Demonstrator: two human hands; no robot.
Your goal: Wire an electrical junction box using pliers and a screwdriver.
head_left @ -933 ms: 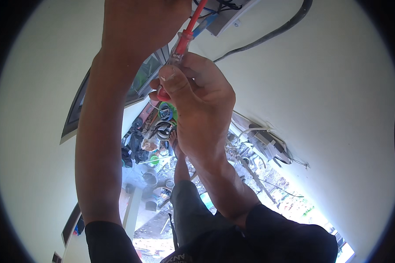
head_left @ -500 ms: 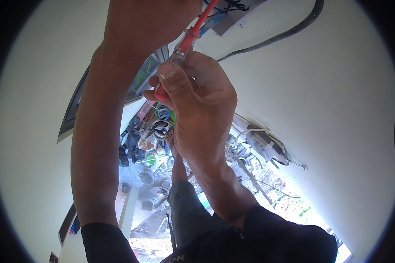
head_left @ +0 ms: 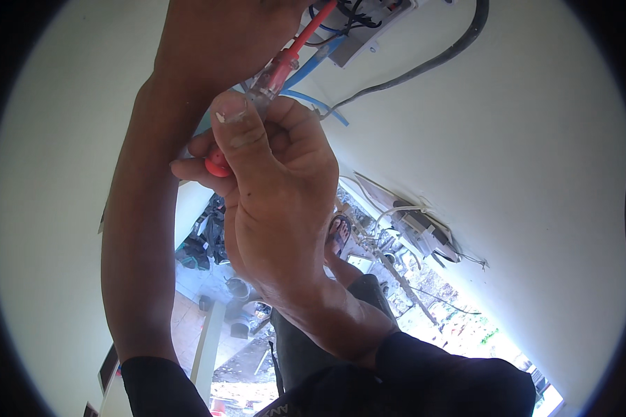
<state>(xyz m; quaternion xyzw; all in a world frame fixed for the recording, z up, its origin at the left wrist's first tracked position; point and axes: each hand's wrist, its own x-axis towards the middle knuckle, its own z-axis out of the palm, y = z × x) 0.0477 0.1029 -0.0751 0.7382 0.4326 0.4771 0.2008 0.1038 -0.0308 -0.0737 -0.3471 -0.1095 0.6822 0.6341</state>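
My right hand (head_left: 278,181) is closed around the clear handle of a screwdriver (head_left: 277,73) that has a red shaft and a red end cap. Its thumb lies along the handle, and the shaft slants up and to the right toward an electrical box (head_left: 368,31) on the wall. The tip meets the top edge near dark wires (head_left: 360,19), so whether it touches anything is unclear. My left hand (head_left: 236,38) is raised beside the shaft, its back toward me; its fingers are hidden or out of view. A blue conduit (head_left: 313,66) runs from the box behind the screwdriver.
A thick dark cable (head_left: 445,62) curves along the pale wall. Lower right, a wall-mounted unit (head_left: 421,226) carries loose wires. Far below, my sandalled foot (head_left: 338,233) stands near poles and rubble. Black bags (head_left: 212,233) and a bucket (head_left: 238,286) lie on the floor.
My right hand and the screwdriver have shifted left and slightly down in the picture. More of the electrical box and blue conduit shows. A foot now appears right of my right wrist.
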